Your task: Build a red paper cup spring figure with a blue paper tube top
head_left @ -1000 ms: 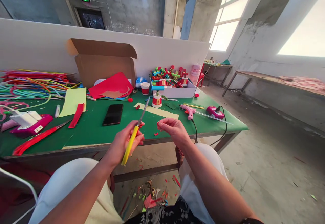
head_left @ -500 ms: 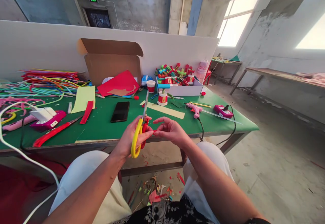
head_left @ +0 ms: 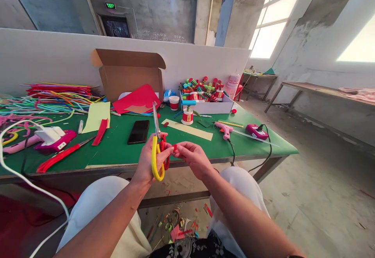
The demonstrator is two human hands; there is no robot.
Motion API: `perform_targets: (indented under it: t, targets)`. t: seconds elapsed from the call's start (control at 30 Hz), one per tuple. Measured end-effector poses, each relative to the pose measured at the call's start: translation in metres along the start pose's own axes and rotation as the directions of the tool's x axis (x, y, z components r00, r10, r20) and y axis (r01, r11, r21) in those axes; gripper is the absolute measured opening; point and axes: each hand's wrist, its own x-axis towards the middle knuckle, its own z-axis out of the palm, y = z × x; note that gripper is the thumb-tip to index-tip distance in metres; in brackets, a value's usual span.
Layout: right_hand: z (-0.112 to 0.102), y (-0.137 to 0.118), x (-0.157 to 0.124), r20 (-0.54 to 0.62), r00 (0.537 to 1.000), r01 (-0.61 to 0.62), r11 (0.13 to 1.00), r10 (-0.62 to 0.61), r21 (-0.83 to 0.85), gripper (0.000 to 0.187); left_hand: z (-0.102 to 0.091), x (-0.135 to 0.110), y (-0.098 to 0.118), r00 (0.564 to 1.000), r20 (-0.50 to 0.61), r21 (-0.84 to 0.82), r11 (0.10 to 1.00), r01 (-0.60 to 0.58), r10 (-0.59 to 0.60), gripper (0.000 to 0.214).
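Observation:
My left hand is closed round yellow-and-red scissors, whose blades point up over the green table's front edge. My right hand pinches a small red scrap right beside the scissors' handles. Both hands hover above my lap, just in front of the table.
On the table lie a black phone, a pink glue gun with its cord, a white box of coloured craft pieces, an open cardboard box, red and yellow paper, pipe cleaners at the left and red scissors. Paper scraps litter the floor.
The scissors have swung from tilted right to nearly upright in my left hand. My right hand has come in close to the handles with the red scrap.

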Motion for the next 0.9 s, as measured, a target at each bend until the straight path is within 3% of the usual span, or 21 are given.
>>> perform_targets:
  t: [0.13,0.23,0.33,0.43,0.63,0.9]
  targets:
    - [0.003,0.003,0.0,-0.082,0.995,0.048,0.998,-0.051,-0.046,0.024,0.0,0.003,-0.004,0.999,0.011,0.055,0.997,-0.051,0.05,0.056]
    - [0.0,-0.002,0.003,-0.146,0.988,0.049,0.998,-0.054,-0.039,0.025,-0.007,0.005,-0.009,0.99,0.072,0.254,0.958,-0.136,0.121,0.046]
    - [-0.006,-0.01,0.006,-0.219,0.974,0.065,0.997,-0.056,0.034,0.027,-0.017,0.004,-0.014,0.951,0.231,0.587,0.749,-0.306,0.207,0.036]
    - [-0.013,-0.015,0.008,-0.228,0.97,0.123,0.982,-0.088,0.142,0.027,-0.022,-0.001,-0.018,0.902,0.366,0.711,0.557,-0.429,0.227,0.037]
    - [-0.02,-0.014,0.009,-0.225,0.966,0.171,0.966,-0.126,0.196,0.024,-0.015,-0.01,-0.021,0.887,0.455,0.834,0.309,-0.456,0.079,0.047]
    - [-0.016,-0.016,0.007,-0.201,0.967,0.198,0.957,-0.156,0.213,0.024,-0.011,-0.011,-0.013,0.888,0.456,0.861,0.277,-0.427,-0.05,0.047]
